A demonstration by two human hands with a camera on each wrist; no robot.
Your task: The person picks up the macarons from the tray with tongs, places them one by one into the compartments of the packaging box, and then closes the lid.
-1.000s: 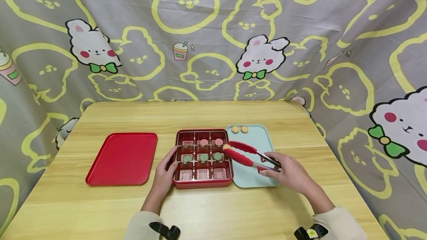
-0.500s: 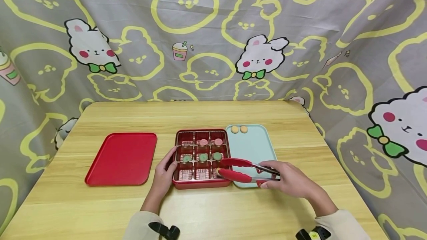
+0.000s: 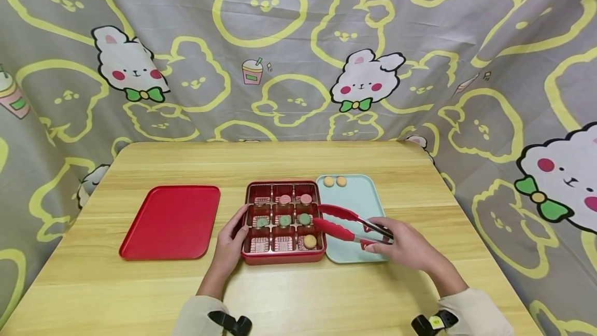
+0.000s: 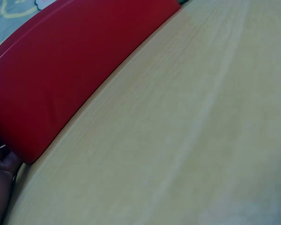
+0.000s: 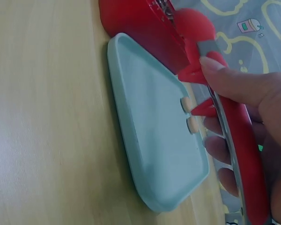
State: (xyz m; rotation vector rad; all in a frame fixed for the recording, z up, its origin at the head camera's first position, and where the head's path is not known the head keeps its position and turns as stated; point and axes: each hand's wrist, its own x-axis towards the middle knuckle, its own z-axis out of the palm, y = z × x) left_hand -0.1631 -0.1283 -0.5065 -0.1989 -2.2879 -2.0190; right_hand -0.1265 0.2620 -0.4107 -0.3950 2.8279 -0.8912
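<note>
My left hand [image 3: 228, 245] lies against the left side of a dark red box [image 3: 283, 260], its index finger and thumb at the rim. The box has a clear divided insert. Pink cookies [image 3: 285, 199] sit in the back row, green cookies [image 3: 285, 220] in the middle row. A tan cookie [image 3: 310, 241] lies in the front right compartment. My right hand [image 3: 406, 245] grips red-tipped tongs [image 3: 342, 222], thumb on one arm and fingers around the other. The tong tips are spread apart above the box's right edge, with nothing between them.
A light blue tray [image 3: 359, 206] stands right of the box, partly under the tongs. Two tan cookies [image 3: 335, 181] lie at its back left corner. A red tray [image 3: 172, 222] lies to the left. A patterned curtain [image 3: 298, 56] hangs behind the table.
The tongs lowered the tan cookie into the front right compartment and let it go. They have since moved back and up, spread apart. My left hand stays put.
</note>
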